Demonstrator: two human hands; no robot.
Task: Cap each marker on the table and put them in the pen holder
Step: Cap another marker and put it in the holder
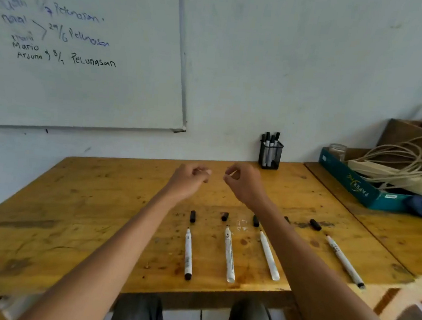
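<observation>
Now the left hand (190,177) and right hand (245,182) are hovering loosely curled, grasping nothing, above the bench (86,200). Below them, uncapped markers (188,253) are lying beside loose caps (192,216); the pen holder (271,153) is standing by the wall.

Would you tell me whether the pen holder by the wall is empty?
Not empty: the pen holder stands upright with several capped markers sticking out above its rim.

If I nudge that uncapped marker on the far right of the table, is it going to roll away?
Probably. The far-right marker looks like a slim round barrel lying flat on the wooden table, so a sideways nudge could roll it. It lies close to the table's right edge. It looks rigid and likely light.
</observation>
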